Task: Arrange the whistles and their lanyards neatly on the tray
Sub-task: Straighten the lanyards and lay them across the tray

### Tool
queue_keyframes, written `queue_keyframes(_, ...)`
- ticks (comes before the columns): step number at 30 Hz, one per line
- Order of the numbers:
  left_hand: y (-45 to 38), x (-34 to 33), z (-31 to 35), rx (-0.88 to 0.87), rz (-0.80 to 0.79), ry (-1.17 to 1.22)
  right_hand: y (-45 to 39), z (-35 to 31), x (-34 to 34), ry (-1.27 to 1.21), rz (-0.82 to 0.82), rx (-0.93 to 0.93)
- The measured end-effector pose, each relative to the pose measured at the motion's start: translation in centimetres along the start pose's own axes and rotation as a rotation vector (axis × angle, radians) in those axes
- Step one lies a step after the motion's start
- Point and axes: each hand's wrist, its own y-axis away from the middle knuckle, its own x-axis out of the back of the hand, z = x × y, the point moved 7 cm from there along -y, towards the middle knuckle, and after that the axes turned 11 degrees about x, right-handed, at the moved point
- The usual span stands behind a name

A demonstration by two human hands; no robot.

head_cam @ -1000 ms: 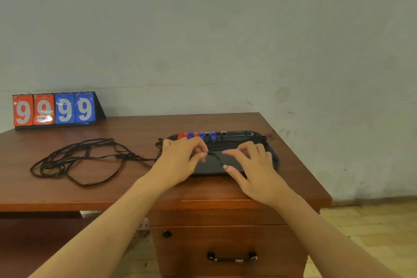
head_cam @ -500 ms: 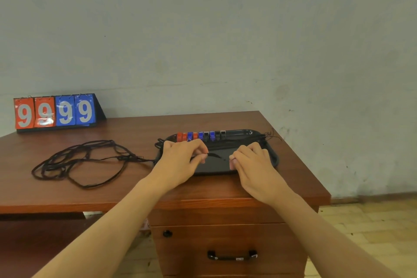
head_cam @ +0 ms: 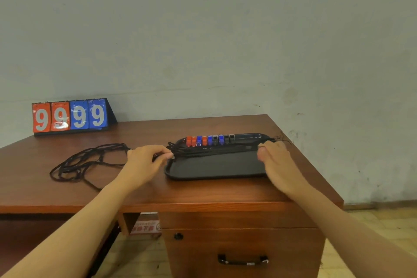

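Both hands' fingers seemingly pinch black lanyards [head_cam: 216, 151] stretched straight below the red, blue, black whistles [head_cam: 209, 140].

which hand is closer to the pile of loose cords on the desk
Left. The left hand sits just right of the cords; the right hand is at the tray's far end.

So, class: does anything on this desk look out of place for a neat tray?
Yes. A tangled heap of black lanyards sprawls on the desk, left of the tray, while the whistles line up along its far edge.
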Motion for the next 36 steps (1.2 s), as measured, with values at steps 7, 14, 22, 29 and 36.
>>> queue_keyframes(7, -2.5, 0.5, -3.8, 0.094, 0.030, 0.049, -1.2, 8.3, 3.6, -0.092, 0.115, -0.287)
queue_keyframes(14, -4.0, -3.8, -5.3, 0.218, 0.035, 0.218, -3.4, 13.8, 2.5, 0.050, 0.109, -0.439)
queue_keyframes(22, -5.0, -4.9, -7.0, 0.316, 0.035, 0.339, -4.5, 15.7, 1.3, 0.275, 0.010, -0.498)
queue_keyframes(29, -5.2, -5.6, -7.2, 0.349, -0.005, 0.305, -4.3, 15.6, 1.3, 0.148, 0.010, -0.486)
queue_keyframes(36, -4.7, -5.4, -6.6, 0.341, -0.034, 0.270, -3.9, 15.0, 1.5, 0.073, 0.048, -0.454)
